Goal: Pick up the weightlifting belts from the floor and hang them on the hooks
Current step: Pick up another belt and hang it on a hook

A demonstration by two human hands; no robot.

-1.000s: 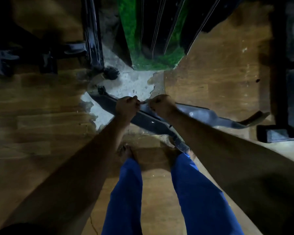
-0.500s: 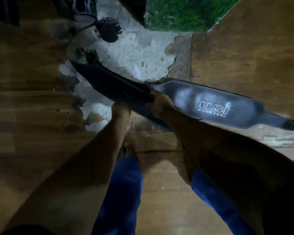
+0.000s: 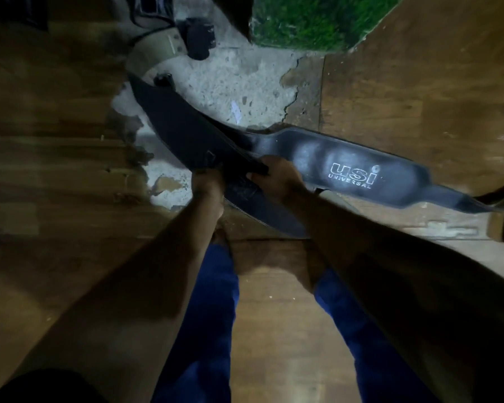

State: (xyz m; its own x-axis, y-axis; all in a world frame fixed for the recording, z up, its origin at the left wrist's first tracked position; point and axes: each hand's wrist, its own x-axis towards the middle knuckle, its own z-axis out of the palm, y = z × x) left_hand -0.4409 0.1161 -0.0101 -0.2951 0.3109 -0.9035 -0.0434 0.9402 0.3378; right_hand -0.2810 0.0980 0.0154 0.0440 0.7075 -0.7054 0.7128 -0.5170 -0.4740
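Observation:
Two dark weightlifting belts cross in front of me above the floor. One black belt (image 3: 184, 132) runs from upper left down to my hands. The other, a black belt with a white "USI UNIVERSAL" logo (image 3: 346, 164), stretches to the right. My left hand (image 3: 207, 184) grips the lower edge of the plain belt. My right hand (image 3: 277, 177) holds the belts where they overlap, its fingers curled over the edge. A tan belt (image 3: 157, 50) lies on the floor at the top left. No hooks are in view.
The floor is wooden planks (image 3: 56, 158) with a broken patch of bare concrete (image 3: 230, 88) in the middle. Green turf (image 3: 309, 21) shows at the top. A black glove-like object (image 3: 198, 39) lies by the tan belt. My blue trouser legs (image 3: 210, 315) stand below.
The view has closed in on the floor and the belts have risen towards me. The logo belt now faces up. Both hands keep their hold at the crossing.

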